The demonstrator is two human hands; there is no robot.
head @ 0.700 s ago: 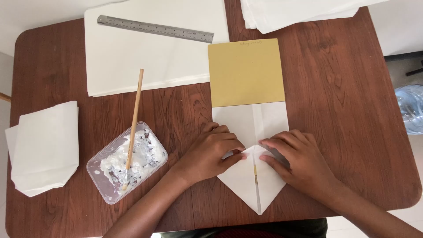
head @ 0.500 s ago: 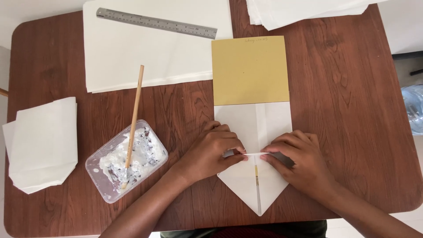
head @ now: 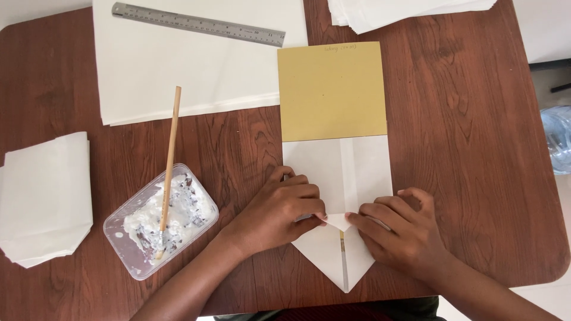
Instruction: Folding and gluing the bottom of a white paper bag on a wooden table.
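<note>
A folded white paper piece (head: 336,172) lies on the wooden table (head: 476,148), its lower end shaped into a point near the front edge. A mustard-yellow card (head: 331,90) sticks out of its far end. My left hand (head: 279,214) and my right hand (head: 401,235) rest on the paper, fingertips meeting at the middle and pressing down a small folded flap. Both hands lie flat on the paper with fingers curled inward.
A clear plastic tub of white paste (head: 160,221) with a wooden-handled brush (head: 169,160) sits left of my hands. A metal ruler (head: 199,24) lies on large white sheets (head: 190,65) at the back. Folded white paper (head: 44,199) sits far left, more sheets (head: 410,9) back right.
My fingertips have drawn closer together over the middle of the paper, pressing the small flap. The view has shifted slightly; the other objects stay put.
</note>
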